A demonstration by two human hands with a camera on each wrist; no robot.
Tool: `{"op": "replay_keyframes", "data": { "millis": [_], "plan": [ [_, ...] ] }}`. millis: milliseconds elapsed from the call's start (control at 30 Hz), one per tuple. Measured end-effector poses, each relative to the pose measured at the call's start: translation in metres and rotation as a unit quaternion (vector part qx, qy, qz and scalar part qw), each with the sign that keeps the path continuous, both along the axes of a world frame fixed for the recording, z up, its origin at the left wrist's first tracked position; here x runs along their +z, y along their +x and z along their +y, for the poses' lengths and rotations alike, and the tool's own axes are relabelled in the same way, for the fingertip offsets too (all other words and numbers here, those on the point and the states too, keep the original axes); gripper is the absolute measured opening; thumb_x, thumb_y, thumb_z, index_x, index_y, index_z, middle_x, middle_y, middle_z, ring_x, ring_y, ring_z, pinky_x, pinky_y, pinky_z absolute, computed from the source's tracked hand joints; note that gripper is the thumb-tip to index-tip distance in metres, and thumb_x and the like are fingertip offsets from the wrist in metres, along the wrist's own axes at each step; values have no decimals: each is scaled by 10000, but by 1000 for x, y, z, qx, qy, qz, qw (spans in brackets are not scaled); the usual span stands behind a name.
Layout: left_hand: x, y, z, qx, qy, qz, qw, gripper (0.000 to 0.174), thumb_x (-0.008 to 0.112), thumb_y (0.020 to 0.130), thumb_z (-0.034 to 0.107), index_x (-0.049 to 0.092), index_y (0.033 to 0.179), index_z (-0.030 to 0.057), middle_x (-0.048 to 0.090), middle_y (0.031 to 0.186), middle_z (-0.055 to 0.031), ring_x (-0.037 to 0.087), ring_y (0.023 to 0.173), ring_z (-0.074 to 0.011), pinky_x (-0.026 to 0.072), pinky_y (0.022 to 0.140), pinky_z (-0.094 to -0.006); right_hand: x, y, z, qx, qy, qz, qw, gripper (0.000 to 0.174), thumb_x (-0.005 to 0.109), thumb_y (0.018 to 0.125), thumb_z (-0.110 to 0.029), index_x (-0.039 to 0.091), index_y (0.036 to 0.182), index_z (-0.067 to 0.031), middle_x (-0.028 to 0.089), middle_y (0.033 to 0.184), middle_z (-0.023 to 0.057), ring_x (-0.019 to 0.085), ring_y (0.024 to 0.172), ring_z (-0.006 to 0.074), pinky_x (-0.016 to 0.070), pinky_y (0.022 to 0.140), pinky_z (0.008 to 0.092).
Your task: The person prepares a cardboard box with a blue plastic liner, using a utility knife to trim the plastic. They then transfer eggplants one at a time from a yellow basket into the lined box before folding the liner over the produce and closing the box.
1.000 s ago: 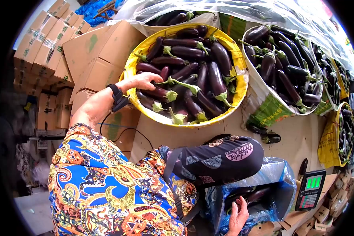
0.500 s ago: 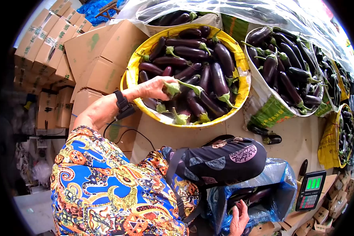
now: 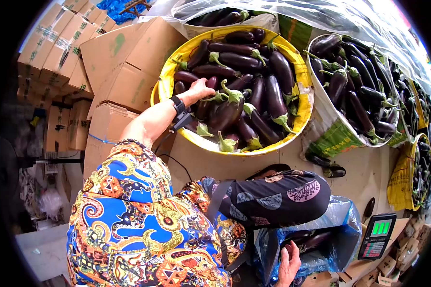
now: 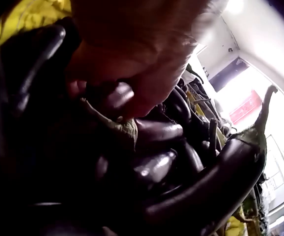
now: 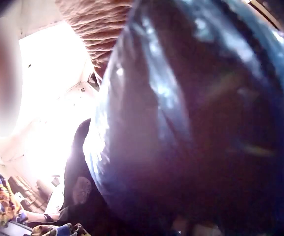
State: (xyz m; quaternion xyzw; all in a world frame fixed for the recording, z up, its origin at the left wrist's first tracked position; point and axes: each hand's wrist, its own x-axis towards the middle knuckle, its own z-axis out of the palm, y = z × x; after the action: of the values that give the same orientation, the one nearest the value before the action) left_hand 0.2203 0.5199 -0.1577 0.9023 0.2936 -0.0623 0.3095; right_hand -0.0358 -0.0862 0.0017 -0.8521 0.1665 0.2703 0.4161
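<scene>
My left hand (image 3: 199, 90) reaches into a yellow-rimmed basket (image 3: 303, 115) heaped with eggplants. In the left wrist view its fingers (image 4: 149, 98) curl around the shiny end of an eggplant (image 4: 120, 94); the rest of that eggplant is hidden. Just below this hand, in the head view, a thick eggplant (image 3: 226, 117) lies with its green cap upward. My right hand (image 3: 288, 263) rests at the near side of a box lined with blue plastic (image 3: 345, 225), fingers loosely bent beside the eggplants (image 3: 316, 240) inside. Blue film covers most of the right wrist view.
A white sack of eggplants (image 3: 352, 91) stands right of the basket, with two loose eggplants (image 3: 326, 165) on the floor below. A lit scale display (image 3: 378, 234) is beside the lined box. Cardboard boxes (image 3: 129, 62) stack up on the left.
My left hand gripped an eggplant near its green cap, and that eggplant now lies turned, cap upward, in the basket. The hand has moved up to another eggplant. My right hand stays by the box.
</scene>
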Motion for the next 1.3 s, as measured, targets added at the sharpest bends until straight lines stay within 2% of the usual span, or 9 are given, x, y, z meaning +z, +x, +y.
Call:
{"op": "replay_keyframes", "data": {
  "millis": [133,300,600,833,900,1033,1133,1167,1300],
  "plan": [
    [37,-12,-10,4,-231,-128,964,340,773,741,197,665,1031,56,685,971,-22,610,875,-110,486,816,-281,2,8,5,2,29,-22,999,379,628,976,-176,580,1302,11,672,1119,130,618,1013,201,479,911,309],
    [138,-7,-8,-48,-512,-222,829,299,688,886,145,648,1175,82,672,1095,-2,654,978,-120,550,867,-324,20,21,10,-32,72,2,997,380,614,983,-151,559,1330,-8,658,1114,80,577,891,123,479,773,254],
    [179,-16,-75,-83,-717,-185,667,555,605,933,296,461,1359,-28,632,1168,-156,638,1040,-235,519,962,-363,59,57,46,42,76,-68,994,346,619,960,-75,585,1286,34,684,1138,141,629,1028,210,481,934,311],
    [211,-66,-232,-188,-733,-56,651,483,614,916,85,467,1369,7,618,1204,-78,588,1136,-182,469,1013,-374,62,85,145,-82,449,-142,878,695,581,977,-365,346,1452,84,535,1348,218,584,1190,263,472,959,325],
    [213,-74,-246,-248,-741,-25,624,435,615,931,85,500,1343,5,594,1252,-45,550,1160,-131,450,1022,-344,61,96,157,-93,503,-42,858,609,597,967,-343,417,1381,66,600,1209,207,636,1038,244,512,896,343],
    [189,-34,-168,-268,-356,-243,862,260,631,935,117,641,1166,-1,690,1082,-91,650,1002,-167,520,909,-313,49,94,158,-130,534,9,836,521,635,949,-340,473,1277,32,628,1058,174,651,841,206,557,725,314],
    [136,10,-51,-115,-64,-298,945,259,631,928,129,643,1145,-12,708,1068,-111,669,995,-180,532,902,-326,39,84,146,-150,522,18,840,588,698,900,-369,454,1269,19,623,1033,171,655,816,210,567,676,309],
    [103,18,-6,-129,61,-336,931,272,648,854,173,674,1080,23,699,1003,-170,684,937,-295,549,834,-395,43,81,146,-138,510,16,849,596,709,890,-368,452,1266,18,622,1032,170,655,813,210,566,674,309],
    [25,-5,90,-187,303,46,933,637,698,746,255,526,1333,79,539,1303,-174,485,1220,-389,424,1020,-520,49,80,149,-140,509,15,849,589,729,866,-335,447,1247,15,614,1034,169,656,806,211,564,665,306]
  ]
}}
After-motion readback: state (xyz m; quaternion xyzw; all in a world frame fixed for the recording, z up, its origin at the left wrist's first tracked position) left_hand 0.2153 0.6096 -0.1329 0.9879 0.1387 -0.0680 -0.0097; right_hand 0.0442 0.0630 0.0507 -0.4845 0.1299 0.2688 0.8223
